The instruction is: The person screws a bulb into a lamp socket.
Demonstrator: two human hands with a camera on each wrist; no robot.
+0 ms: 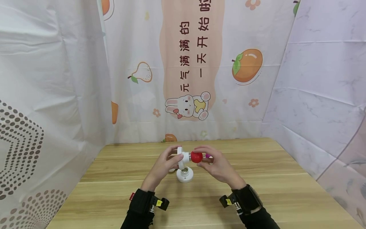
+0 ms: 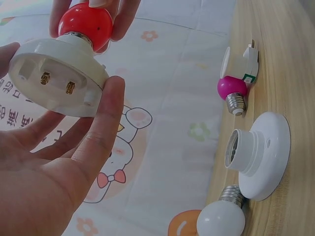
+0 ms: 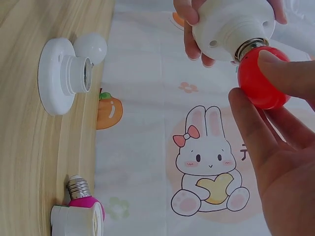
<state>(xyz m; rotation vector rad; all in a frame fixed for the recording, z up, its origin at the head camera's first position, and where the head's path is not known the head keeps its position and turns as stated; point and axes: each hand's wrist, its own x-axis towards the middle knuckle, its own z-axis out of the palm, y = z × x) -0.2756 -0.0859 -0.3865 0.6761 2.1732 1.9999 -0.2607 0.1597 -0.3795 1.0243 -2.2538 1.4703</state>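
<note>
My left hand (image 1: 163, 163) holds a white lamp socket (image 1: 186, 157) by its round base, thumb on one side and fingers on the other. The underside of the held socket (image 2: 54, 81), with two brass terminals, faces the left wrist camera. A red light bulb (image 1: 196, 157) is pinched between the thumb and fingers of my right hand (image 1: 217, 163). In the right wrist view the red bulb (image 3: 263, 81) meets the socket's mouth, some of its metal thread still showing; how deep it sits I cannot tell. Both are held above the table, bulb sideways.
Below the hands, a second white lamp socket (image 1: 185, 175) stands on the wooden table (image 1: 114, 197). A white bulb (image 2: 221, 219) lies beside it. Farther along are a magenta bulb (image 2: 231, 88) and a white piece with plug prongs (image 2: 241, 64). A printed curtain (image 1: 137, 105) hangs behind the table.
</note>
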